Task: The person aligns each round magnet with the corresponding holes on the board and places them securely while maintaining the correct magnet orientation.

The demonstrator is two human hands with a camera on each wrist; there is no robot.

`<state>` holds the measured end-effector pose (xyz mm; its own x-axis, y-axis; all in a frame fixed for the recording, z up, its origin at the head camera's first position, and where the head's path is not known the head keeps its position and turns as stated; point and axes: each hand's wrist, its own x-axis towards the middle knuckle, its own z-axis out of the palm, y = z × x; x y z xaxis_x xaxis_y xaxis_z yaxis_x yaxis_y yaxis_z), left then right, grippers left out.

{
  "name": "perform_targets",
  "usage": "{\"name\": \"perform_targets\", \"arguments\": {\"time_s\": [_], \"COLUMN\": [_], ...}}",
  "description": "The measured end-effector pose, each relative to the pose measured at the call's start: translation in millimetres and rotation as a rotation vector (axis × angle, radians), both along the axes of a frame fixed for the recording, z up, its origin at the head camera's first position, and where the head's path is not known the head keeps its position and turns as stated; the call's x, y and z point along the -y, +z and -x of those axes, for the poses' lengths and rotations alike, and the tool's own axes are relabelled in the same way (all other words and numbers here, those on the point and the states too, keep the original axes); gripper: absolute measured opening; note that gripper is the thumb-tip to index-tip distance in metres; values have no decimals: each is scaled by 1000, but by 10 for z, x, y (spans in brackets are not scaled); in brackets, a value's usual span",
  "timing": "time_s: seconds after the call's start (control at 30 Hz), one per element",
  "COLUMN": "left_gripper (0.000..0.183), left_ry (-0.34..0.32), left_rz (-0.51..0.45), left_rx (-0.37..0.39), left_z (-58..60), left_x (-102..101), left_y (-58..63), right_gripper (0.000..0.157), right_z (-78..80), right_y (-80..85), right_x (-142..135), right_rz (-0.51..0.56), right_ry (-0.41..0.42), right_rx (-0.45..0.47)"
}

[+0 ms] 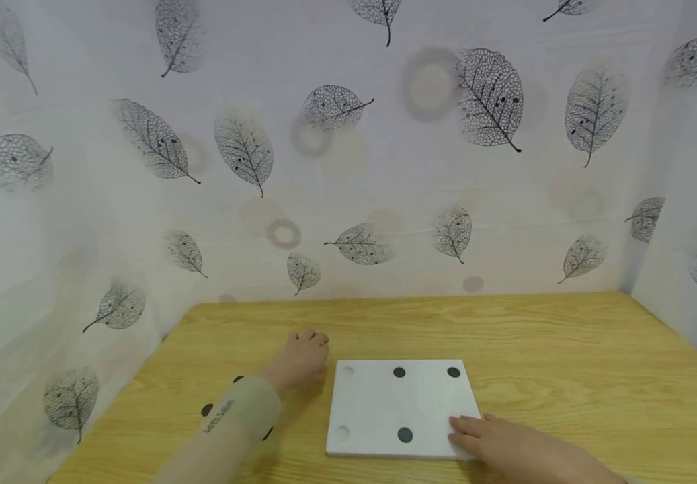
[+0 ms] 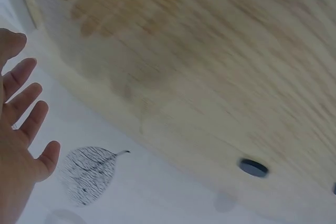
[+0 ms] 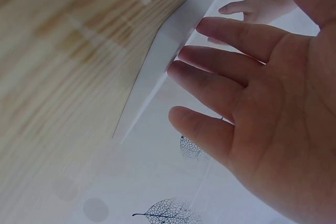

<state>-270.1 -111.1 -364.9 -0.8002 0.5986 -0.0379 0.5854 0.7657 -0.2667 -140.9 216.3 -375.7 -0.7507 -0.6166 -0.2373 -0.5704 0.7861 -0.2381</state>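
Observation:
A white board (image 1: 372, 410) with round recesses lies on the wooden table. Dark discs (image 1: 399, 372) fill several recesses; the two at its left end are unfilled. My right hand (image 1: 493, 437) rests its fingertips on the board's near right corner, covering that part; in the right wrist view its fingers (image 3: 210, 85) are spread and nearly straight. My left hand (image 1: 301, 359) is just left of the board, over the table, with fingers loosely bent and nothing seen in it. Behind the left sleeve (image 1: 233, 423), loose dark discs (image 1: 207, 409) lie on the wood, some partly hidden.
The wooden table (image 1: 536, 349) extends behind the board and to its right. A pale curtain (image 1: 384, 168) printed with leaves hangs along the back and both sides. In the left wrist view a disc (image 2: 253, 167) lies near the table's edge.

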Motion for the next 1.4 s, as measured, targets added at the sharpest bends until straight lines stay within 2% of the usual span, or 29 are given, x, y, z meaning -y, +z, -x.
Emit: {"name": "perform_targets", "arguments": {"time_s": [0.17, 0.3, 0.4, 0.73, 0.8, 0.97, 1.1, 1.17, 1.3, 1.4], "left_gripper": [28, 21, 20, 32, 31, 24, 28, 32, 36, 32], "left_ry": [52, 70, 73, 152, 165, 195, 211, 221, 239, 254], "left_rz": [-20, -76, -73, -60, -66, -79, -65, -59, -63, -74], "left_rx": [-18, -11, -16, 7, 8, 20, 28, 39, 64, 75], "left_z": [-23, -70, -80, -101, -113, -147, -173, -189, -213, -221], "left_x": [278, 490, 647, 1055, 1116, 1209, 1234, 1233, 1218, 1210], "left_y": [-7, 14, -1, -50, -55, -47, -35, -24, 0, 10], "right_gripper": [51, 64, 70, 55, 54, 51, 50, 52, 59, 60], "right_z": [-6, -31, -36, -3, -10, -2, 1, -6, -19, -17], "right_y": [4, 22, 32, 15, 6, 7, 8, 4, 4, 10], "right_x": [-13, -16, -14, -8, -12, -11, -11, -15, -21, -16], "right_rz": [-4, 7, 9, 0, -5, -9, -11, -13, -9, -1], "right_ry": [23, 34, 25, 12, 28, 22, 39, 63, 73, 49], "right_rx": [-23, -37, -26, -5, -33, -23, -39, -70, -75, -38]}}
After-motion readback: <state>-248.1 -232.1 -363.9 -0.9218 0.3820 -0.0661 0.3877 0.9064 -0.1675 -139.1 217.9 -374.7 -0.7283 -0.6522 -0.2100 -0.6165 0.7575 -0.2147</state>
